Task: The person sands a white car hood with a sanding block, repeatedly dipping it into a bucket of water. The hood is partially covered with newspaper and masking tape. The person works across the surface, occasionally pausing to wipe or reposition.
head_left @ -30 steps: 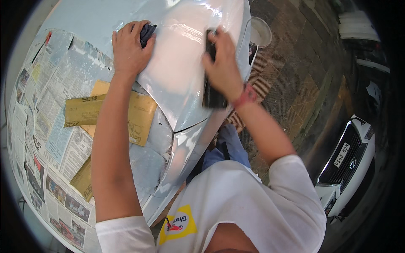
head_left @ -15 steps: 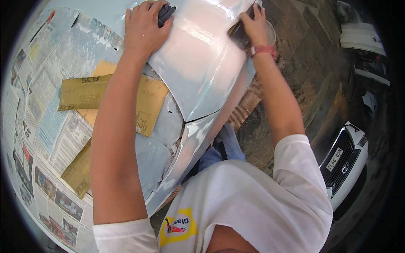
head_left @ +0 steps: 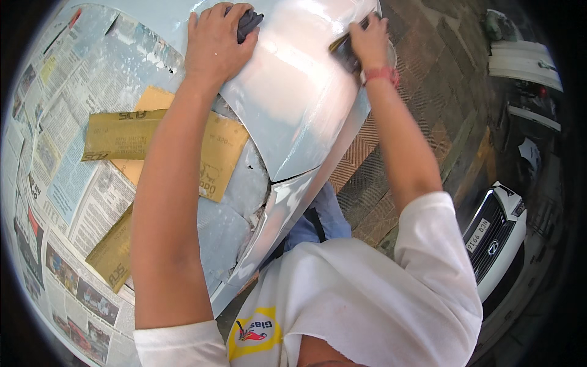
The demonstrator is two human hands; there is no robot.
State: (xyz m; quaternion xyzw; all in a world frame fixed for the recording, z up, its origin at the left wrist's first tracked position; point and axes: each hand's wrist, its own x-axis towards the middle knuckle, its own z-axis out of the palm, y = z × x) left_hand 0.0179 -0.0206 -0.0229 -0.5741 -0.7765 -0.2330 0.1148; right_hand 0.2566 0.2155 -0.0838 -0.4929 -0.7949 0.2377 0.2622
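A pale, wet, shiny car body panel (head_left: 293, 104) lies in front of me. My left hand (head_left: 214, 43) presses flat on its upper left part, with a dark cloth (head_left: 249, 21) bunched under the fingers. My right hand (head_left: 365, 40) is at the panel's far right edge, gripping a dark sanding block (head_left: 343, 48) against the surface. A red band circles my right wrist. Both forearms reach up from the lower edge.
Yellow-brown sandpaper sheets (head_left: 131, 144) lie on newspaper (head_left: 61, 183) masking the car to the left. Another sandpaper piece (head_left: 116, 251) sits lower left. Brick paving (head_left: 428, 122) runs on the right, with a white car's front (head_left: 498, 235) beyond.
My right hand has slid the sanding block up and to the right, from mid-panel to its far edge. The left hand with the cloth has stayed on the panel's upper left.
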